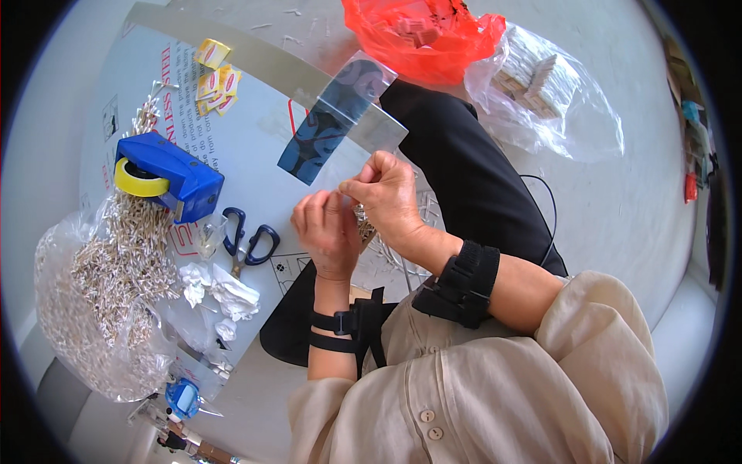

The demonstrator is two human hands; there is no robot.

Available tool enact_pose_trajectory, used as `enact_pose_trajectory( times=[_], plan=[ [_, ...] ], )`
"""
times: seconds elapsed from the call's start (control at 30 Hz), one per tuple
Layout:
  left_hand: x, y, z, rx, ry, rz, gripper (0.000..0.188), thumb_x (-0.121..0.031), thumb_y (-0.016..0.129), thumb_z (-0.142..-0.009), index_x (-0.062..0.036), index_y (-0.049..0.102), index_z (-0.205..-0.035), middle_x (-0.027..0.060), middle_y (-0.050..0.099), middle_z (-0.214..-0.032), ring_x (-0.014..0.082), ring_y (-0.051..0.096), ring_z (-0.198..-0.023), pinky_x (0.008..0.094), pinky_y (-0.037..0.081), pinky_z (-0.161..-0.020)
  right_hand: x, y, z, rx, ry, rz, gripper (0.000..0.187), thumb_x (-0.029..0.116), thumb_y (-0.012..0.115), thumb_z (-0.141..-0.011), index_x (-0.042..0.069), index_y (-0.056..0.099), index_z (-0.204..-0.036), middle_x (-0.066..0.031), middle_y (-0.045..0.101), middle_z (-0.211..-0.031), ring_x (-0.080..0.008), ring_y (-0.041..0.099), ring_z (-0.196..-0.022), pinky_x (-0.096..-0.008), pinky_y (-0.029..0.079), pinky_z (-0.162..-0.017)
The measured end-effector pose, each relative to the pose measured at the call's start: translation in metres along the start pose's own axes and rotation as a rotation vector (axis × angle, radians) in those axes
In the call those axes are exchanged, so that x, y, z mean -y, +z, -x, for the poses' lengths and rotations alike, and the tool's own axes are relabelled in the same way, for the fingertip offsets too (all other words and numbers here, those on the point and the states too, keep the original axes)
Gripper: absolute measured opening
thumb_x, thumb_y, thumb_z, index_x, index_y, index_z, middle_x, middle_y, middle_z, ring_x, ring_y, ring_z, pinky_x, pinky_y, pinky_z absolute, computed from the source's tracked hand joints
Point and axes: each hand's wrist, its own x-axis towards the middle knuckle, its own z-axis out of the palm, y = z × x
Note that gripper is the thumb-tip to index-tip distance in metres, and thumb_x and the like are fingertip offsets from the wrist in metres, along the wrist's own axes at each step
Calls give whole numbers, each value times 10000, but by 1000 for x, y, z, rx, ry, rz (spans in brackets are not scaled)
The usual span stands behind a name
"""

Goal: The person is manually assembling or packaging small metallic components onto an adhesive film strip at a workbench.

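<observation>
My left hand (328, 232) and my right hand (382, 197) meet at the fingertips above my lap, just off the table's near edge. Both are closed in a pinch; whatever they hold is hidden or too small to make out. Small brownish sticks (365, 224) show just below my right hand, and I cannot tell whether a hand holds them. To the left of my hands lie dark blue-handled scissors (251, 241). Farther left, a blue tape dispenser (182, 174) with a yellow roll (139, 182) rests against a heap of cotton swabs (131, 259).
A clear bag (58, 286) wraps part of the swab heap. Crumpled white tissue (232, 294) and yellow packets (219, 85) lie on the pale printed tabletop (255, 147). Beyond my leg, a red plastic bag (433, 39) and a clear bag of white bundles (549, 85) sit on the floor.
</observation>
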Motion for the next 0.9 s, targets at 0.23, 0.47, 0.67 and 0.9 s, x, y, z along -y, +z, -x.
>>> enact_pose_trajectory(
  times=[0.23, 0.47, 0.67, 0.9],
  plan=[
    [-14, -1, -1, 152, 7, -236, 364, -190, 657, -762, -110, 574, -1108, 50, 498, -973, 240, 459, -948, 371, 347, -852, 24, 6, 12, 59, -31, 89, 289, -57, 689, -693, 55, 429, -634, -20, 513, -580, -83, 532, -528, -219, 457, -475],
    [10, -6, 0, -65, -58, -8, 305, -176, 549, -847, -37, 555, -1117, 100, 531, -1046, 274, 479, -993, 416, 364, -865, 27, 11, 16, 31, 78, -31, 286, -66, 693, -676, 51, 435, -635, -18, 524, -577, -82, 533, -529, -221, 449, -472],
    [28, -13, -28, -31, -41, -129, 269, -80, 503, -831, 28, 561, -1071, 139, 559, -1085, 324, 510, -1024, 435, 374, -920, 22, 8, 16, 40, 57, -96, 237, -38, 665, -670, 41, 445, -637, -11, 498, -571, -77, 494, -524, -233, 422, -473],
    [45, -18, -67, -72, -115, -7, 296, 63, 485, -748, 14, 580, -1024, 151, 576, -1006, 330, 527, -953, 399, 444, -827, 28, 9, 16, 79, 57, -101, 284, -68, 702, -689, 54, 446, -667, -39, 562, -613, -97, 561, -556, -220, 473, -514]
  ],
)
